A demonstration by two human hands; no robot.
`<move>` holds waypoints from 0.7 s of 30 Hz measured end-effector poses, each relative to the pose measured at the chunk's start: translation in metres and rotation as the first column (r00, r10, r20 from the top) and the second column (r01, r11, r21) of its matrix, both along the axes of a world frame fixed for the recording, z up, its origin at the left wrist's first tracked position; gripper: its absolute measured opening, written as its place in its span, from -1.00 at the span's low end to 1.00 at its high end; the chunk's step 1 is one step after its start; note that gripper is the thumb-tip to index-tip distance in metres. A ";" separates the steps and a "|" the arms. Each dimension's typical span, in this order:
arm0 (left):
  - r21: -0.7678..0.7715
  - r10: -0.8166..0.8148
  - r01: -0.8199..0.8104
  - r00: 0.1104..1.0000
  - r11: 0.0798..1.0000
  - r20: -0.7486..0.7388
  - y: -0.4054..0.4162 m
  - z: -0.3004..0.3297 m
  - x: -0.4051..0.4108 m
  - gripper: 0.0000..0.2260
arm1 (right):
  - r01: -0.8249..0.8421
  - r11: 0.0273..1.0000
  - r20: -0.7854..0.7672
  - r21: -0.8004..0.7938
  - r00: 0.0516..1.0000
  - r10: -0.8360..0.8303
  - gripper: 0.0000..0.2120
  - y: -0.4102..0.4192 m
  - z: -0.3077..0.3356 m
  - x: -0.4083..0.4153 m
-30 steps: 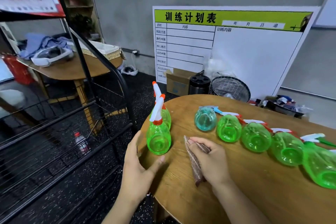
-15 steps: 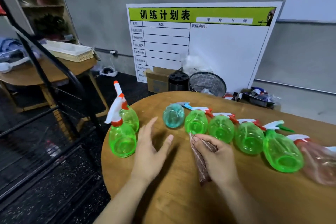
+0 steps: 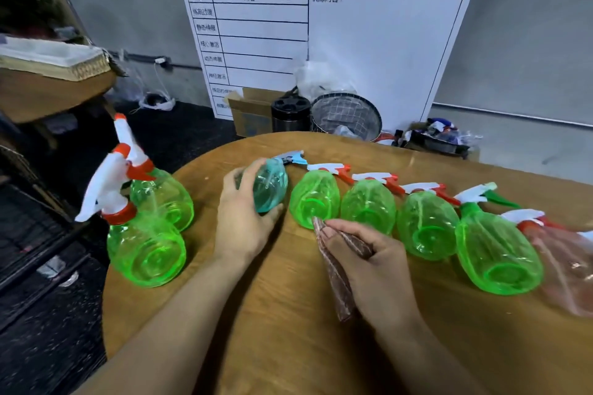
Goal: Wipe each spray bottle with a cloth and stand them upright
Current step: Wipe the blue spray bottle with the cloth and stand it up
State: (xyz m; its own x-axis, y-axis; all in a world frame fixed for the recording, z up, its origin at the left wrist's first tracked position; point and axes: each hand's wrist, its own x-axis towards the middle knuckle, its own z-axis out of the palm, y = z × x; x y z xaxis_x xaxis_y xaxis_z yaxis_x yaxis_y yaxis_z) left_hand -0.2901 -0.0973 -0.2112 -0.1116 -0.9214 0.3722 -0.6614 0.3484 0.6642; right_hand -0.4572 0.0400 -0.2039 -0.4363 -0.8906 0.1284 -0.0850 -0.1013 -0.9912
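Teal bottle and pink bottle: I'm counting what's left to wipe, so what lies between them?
In the head view, four green bottles lie on their sides between the teal bottle and the pink bottle.

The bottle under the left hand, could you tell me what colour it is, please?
Translucent teal-blue, unlike its green neighbours; the bottle shows in the head view.

We see left hand (image 3: 244,221) and right hand (image 3: 372,269) bare above wooden table (image 3: 288,346); forearms sleeveless, no rings.

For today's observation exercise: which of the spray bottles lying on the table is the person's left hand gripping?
The teal spray bottle, leftmost of the lying row; the left hand grips it. The others are green or pink.
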 end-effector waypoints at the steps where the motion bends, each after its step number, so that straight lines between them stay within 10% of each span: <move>1: -0.010 0.006 -0.007 1.000 1.000 -0.019 0.004 -0.001 0.003 -0.21 | 0.000 1.000 -0.008 0.007 1.000 0.000 -0.89 0.002 0.000 0.000; 8: -0.096 -0.066 0.040 0.957 0.995 -0.283 0.076 0.036 0.032 -0.28 | -0.002 1.000 0.161 -0.009 0.987 0.003 -0.86 0.045 0.043 0.015; 17: 0.042 -0.093 0.266 0.473 0.963 -0.876 0.265 0.121 0.040 -0.33 | 0.078 0.991 0.122 -0.108 0.990 -0.065 -0.82 0.183 0.114 0.057; 21: 0.048 -0.171 0.432 0.454 0.901 -0.874 0.333 0.139 0.057 -0.37 | 0.112 0.971 0.091 -0.209 0.991 -0.095 -0.81 0.246 0.138 0.078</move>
